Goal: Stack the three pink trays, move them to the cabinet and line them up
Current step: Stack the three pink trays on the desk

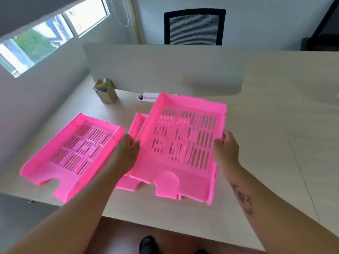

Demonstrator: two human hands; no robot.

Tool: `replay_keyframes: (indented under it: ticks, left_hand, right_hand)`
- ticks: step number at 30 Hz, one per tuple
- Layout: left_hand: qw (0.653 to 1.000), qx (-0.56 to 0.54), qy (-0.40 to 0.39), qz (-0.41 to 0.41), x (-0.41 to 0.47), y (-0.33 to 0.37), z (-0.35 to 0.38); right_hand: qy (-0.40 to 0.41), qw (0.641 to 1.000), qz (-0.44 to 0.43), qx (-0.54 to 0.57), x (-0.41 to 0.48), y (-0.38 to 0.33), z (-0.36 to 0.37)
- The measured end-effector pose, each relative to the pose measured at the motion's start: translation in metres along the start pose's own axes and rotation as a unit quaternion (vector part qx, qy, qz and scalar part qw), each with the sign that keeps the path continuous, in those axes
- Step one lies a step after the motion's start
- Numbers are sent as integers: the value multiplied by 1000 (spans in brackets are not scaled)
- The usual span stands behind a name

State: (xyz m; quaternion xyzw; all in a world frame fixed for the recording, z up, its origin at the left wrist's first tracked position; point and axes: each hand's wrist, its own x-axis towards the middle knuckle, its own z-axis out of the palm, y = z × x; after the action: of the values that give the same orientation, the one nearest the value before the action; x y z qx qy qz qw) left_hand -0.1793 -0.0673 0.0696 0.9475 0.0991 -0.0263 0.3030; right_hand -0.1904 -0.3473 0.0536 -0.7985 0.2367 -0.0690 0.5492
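Observation:
Three pink slotted trays are on or over the light wooden desk point(266, 143). One pink tray point(71, 154) lies flat at the left. I hold a second pink tray point(183, 143) tilted above a third pink tray point(136, 125), which is mostly hidden under it and shows only at its left edge and front lip. My left hand point(126, 154) grips the held tray's left wall. My right hand point(226, 149) grips its right wall. No cabinet is in view.
A grey divider panel point(165, 68) stands across the back of the desk. A cardboard pen holder point(106, 93) and a small white object point(148, 97) sit by the panel. A black mesh chair point(194, 27) stands beyond. The desk's front edge runs near my arms.

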Motion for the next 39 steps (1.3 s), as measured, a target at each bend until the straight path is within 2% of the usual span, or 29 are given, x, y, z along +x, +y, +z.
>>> replay_keyframes:
  ticks: [6,16,22,29,35,39]
  left_hand:
    - [998,-30,-5,-49,6,-60,-24]
    - [994,-91,-31,-50,33,-93,-18]
    - [993,-99,-51,-26,39,-96,-10]
    - [989,-132,-63,-29,36,-106,-9]
    - [985,-142,-91,-29,16,-121,-9]
    - [986,-144,-68,-58,4,-125,-1]
  right_hand:
    - [-27,1000,12,7,-7,-17,78]
    - [-28,997,71,-26,-3,-9,117]
    - [-26,996,78,-29,4,-11,121]
    - [-113,989,92,-22,4,-12,117]
    - [-123,988,92,-8,-41,-1,99]
    - [-100,988,111,43,-63,20,103]
